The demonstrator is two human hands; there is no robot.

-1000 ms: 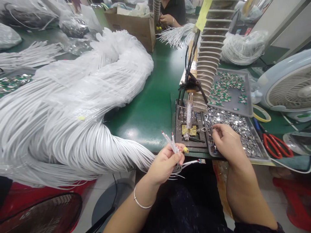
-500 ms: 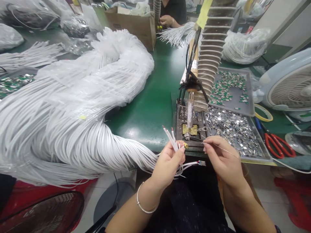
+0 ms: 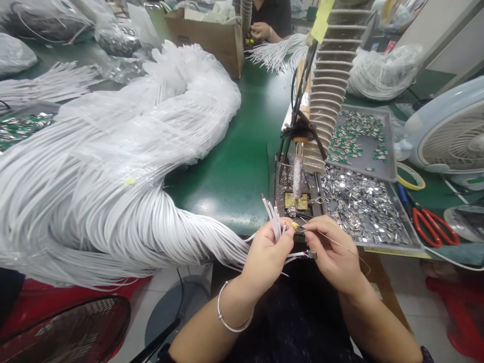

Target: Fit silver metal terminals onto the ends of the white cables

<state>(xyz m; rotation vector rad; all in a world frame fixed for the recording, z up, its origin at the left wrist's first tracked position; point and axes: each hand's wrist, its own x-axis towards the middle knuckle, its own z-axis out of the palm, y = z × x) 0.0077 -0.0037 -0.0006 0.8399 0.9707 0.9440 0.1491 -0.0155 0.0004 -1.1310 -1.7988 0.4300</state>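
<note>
My left hand [image 3: 264,254] is closed on several white cables [image 3: 275,217] whose red-tipped ends stick up past the thumb. A small yellow piece [image 3: 295,226] shows at its fingertips; I cannot tell what it is. Between thumb and fingers, my right hand [image 3: 336,254] pinches a thin solder wire [image 3: 340,245] that trails back over the hand. Both hands' fingertips are close together, just below a soldering iron [image 3: 298,174] fixed tip-down in a stand. A cable end with a small metal connector [image 3: 310,254] hangs below the hands.
A big plastic-wrapped bundle of white cables [image 3: 143,151] covers the left. To the right are a tray of metal shells [image 3: 416,242], a tray of green-board connectors [image 3: 391,146], red-handled scissors [image 3: 434,227] and a fan [image 3: 454,131]. A ribbed hose [image 3: 335,75] hangs near the iron. A co-worker's hand [image 3: 260,31] is beyond.
My right hand has moved left with the solder wire, closing the gap to my left hand. My left hand has shifted slightly right, and its cables stand more upright.
</note>
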